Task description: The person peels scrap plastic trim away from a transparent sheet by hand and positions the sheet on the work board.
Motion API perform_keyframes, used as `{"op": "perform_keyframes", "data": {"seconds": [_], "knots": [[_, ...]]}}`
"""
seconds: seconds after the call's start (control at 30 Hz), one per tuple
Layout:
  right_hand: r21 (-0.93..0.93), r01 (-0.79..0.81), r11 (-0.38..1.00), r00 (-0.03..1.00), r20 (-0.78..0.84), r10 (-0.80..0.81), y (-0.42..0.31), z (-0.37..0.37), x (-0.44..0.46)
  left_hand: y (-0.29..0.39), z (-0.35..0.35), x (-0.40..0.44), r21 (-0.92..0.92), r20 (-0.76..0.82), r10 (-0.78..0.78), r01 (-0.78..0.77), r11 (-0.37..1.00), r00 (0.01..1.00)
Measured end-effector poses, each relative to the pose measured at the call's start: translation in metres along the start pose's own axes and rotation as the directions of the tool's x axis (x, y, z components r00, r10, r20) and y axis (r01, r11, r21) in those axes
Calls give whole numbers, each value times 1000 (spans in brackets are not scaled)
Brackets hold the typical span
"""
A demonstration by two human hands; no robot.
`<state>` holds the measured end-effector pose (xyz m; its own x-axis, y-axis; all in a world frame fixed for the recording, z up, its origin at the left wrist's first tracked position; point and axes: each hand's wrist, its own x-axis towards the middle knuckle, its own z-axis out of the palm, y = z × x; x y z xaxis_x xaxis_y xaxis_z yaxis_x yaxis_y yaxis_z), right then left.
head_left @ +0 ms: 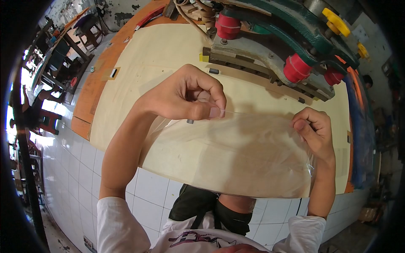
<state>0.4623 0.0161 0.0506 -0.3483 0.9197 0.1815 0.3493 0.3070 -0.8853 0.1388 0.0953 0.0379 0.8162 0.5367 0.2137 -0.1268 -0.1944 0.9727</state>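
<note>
A clear plastic sheet point(253, 156) is stretched between my two hands over the cream-covered table point(156, 46). My left hand point(190, 95) pinches its upper edge between thumb and curled fingers. At the right, my right hand point(312, 128) grips the other end of that edge, fingers bent in. The film hangs toward me, past the table's front edge. A small dark grey block point(214, 71) lies on the cream surface beyond my left hand, and another grey piece point(190, 121) shows just below that hand.
A green machine point(278, 33) with red knobs point(297, 68) and yellow handles point(336, 22) stands at the back right. Blue plastic material point(358, 139) hangs at the right edge. A red stool point(50, 122) and a workbench point(52, 63) are at the left.
</note>
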Motion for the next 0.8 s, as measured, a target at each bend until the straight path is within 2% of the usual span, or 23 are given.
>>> {"op": "perform_keyframes", "data": {"seconds": [0.07, 0.13, 0.27, 0.33, 0.43, 0.8], "knots": [[-1, 1, 1000, 1000, 1, -1, 0, 0, 0, 1, 2, 0, 5, -6, 8, -8, 1000, 1000], [13, -12, 1000, 1000, 0, 12, 1, 0, 0, 4, 4, 0, -9, -76, -64, 64, 998, 995], [7, -25, 1000, 1000, 10, 25, 0, -1, 0, 3, 5, 0, 17, -93, -76, 78, 997, 993], [7, -14, 1000, 1000, 10, 14, 1, 0, 0, 0, 2, 1, 100, -122, -80, 92, 991, 989], [-6, -4, 1000, 1000, 9, 4, 1, 0, 0, 0, 0, 3, 90, -144, -81, 95, 991, 986], [-7, -14, 1000, 1000, 6, 14, 1, 0, 0, -2, -2, 2, 99, -125, -101, 114, 989, 987]]}}
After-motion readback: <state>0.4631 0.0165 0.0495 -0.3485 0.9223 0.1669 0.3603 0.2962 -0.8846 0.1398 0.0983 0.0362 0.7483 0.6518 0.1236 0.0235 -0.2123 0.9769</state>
